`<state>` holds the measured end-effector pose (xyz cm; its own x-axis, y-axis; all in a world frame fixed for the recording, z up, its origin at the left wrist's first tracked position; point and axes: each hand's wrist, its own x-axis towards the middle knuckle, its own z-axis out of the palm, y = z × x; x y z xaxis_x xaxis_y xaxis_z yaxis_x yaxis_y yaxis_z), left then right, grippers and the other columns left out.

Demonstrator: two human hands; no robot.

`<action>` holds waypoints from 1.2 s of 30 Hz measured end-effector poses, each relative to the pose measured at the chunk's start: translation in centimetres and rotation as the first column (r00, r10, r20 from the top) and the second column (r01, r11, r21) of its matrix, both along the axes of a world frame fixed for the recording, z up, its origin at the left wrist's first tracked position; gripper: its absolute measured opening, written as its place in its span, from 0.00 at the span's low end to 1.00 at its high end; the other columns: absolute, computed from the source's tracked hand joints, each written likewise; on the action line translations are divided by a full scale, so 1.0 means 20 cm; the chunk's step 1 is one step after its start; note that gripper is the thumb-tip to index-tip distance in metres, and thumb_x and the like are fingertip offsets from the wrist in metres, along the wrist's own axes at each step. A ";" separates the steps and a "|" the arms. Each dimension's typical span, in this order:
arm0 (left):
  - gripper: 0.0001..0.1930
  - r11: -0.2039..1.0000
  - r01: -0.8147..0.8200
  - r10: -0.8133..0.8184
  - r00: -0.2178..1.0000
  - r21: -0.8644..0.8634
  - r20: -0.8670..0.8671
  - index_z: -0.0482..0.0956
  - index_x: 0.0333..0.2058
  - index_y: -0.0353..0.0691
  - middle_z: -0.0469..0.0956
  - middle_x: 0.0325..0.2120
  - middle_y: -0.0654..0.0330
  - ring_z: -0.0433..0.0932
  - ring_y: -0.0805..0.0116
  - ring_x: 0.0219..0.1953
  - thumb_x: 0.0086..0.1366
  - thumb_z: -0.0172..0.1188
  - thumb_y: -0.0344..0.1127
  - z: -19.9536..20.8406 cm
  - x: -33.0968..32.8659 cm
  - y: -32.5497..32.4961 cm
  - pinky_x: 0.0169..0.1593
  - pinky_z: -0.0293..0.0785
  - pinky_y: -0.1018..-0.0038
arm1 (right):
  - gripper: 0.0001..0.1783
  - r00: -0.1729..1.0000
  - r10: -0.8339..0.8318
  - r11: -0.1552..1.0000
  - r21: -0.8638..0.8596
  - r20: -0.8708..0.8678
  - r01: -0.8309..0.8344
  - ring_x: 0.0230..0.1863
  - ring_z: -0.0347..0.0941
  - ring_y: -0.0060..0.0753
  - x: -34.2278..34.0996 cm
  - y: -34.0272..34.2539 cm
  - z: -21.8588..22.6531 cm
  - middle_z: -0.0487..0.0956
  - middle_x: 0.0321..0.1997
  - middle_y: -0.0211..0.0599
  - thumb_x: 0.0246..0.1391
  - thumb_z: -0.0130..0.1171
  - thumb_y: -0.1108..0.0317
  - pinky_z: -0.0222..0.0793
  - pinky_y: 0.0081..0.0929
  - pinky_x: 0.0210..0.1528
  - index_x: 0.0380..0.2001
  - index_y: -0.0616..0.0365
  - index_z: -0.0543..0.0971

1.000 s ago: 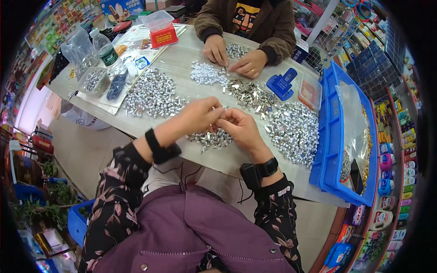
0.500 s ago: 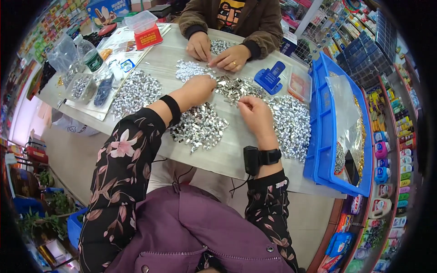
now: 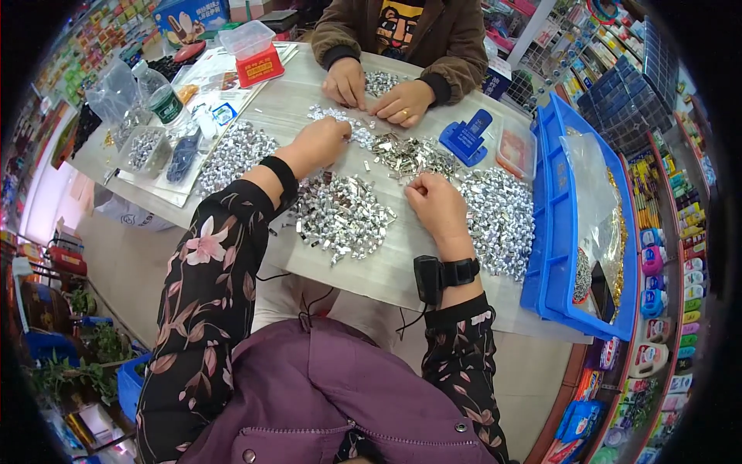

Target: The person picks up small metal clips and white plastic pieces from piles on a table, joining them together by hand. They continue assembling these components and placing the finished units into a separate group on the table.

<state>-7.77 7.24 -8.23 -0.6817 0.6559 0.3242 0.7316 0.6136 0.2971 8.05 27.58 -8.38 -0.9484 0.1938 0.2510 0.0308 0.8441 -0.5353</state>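
My left hand [image 3: 321,145] is closed over the near edge of a pile of white pieces [image 3: 332,116]. My right hand [image 3: 437,203] is pinched closed above the table, beside a heap of flat silver metal pieces [image 3: 413,158]. Whatever either hand holds is too small or hidden to name. Between my forearms lies a larger pile of shiny silver metal pieces [image 3: 340,220]. More small silver pieces form a pile [image 3: 498,220] to the right of my right hand and another pile [image 3: 238,153] left of my left wrist.
Across the table [image 3: 359,278], a co-worker's hands [image 3: 379,97] meet near a small silver pile. A blue plastic device [image 3: 465,138], a clear box [image 3: 515,151] and a large blue crate [image 3: 545,255] stand right. A red box [image 3: 260,66], bottle [image 3: 164,100] and tub [image 3: 144,148] stand left.
My left hand has drawn leftward, away from the flat metal heap and the co-worker's fingers. My right hand keeps its pinched shape and has hardly moved. The whole view has shifted slightly.
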 end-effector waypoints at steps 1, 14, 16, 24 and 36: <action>0.06 1.000 0.009 -0.010 1.000 -0.017 -0.027 0.75 0.26 0.37 0.74 0.24 0.49 0.74 0.50 0.30 0.52 0.54 0.34 0.01 0.01 0.01 0.36 0.70 0.62 | 0.09 1.000 0.001 1.000 0.006 -0.003 -0.001 0.27 0.72 0.39 0.00 0.00 -0.01 0.76 0.26 0.39 0.43 0.59 0.63 0.67 0.31 0.30 0.25 0.57 0.77; 0.07 0.988 0.013 -0.029 0.995 -0.155 -0.097 0.74 0.24 0.35 0.74 0.24 0.47 0.74 0.48 0.29 0.51 0.51 0.32 -0.04 -0.03 0.00 0.36 0.70 0.60 | 0.09 0.994 0.075 0.882 -0.460 -0.074 -0.100 0.25 0.75 0.26 -0.03 -0.02 -0.02 0.79 0.28 0.37 0.46 0.58 0.66 0.70 0.21 0.31 0.29 0.59 0.77; 0.06 0.987 -0.010 0.001 0.998 -0.162 -0.060 0.74 0.24 0.34 0.74 0.24 0.46 0.74 0.47 0.29 0.51 0.51 0.31 -0.03 -0.02 0.00 0.36 0.70 0.60 | 0.08 0.982 0.131 0.798 -0.573 -0.136 -0.186 0.26 0.73 0.21 -0.05 -0.03 -0.05 0.79 0.27 0.34 0.45 0.59 0.69 0.70 0.18 0.31 0.29 0.60 0.78; 0.06 0.974 -0.057 -0.062 0.865 0.219 0.499 0.73 0.29 0.34 0.74 0.22 0.56 0.75 0.64 0.23 0.56 0.52 0.31 0.19 0.16 -0.08 0.29 0.72 0.72 | 0.06 0.915 0.304 0.662 -0.632 -0.264 -0.402 0.32 0.70 0.14 0.02 -0.15 0.05 0.76 0.31 0.27 0.47 0.58 0.75 0.65 0.11 0.33 0.32 0.62 0.76; 0.09 0.645 -0.569 -0.479 0.220 0.511 0.850 0.73 0.34 0.37 0.72 0.22 0.66 0.72 0.80 0.23 0.61 0.55 0.37 0.17 0.61 -0.16 0.26 0.72 0.86 | 0.06 0.839 0.473 0.279 -0.857 -0.269 -0.433 0.30 0.69 0.12 0.10 -0.27 0.08 0.76 0.30 0.26 0.49 0.58 0.74 0.64 0.11 0.31 0.32 0.62 0.76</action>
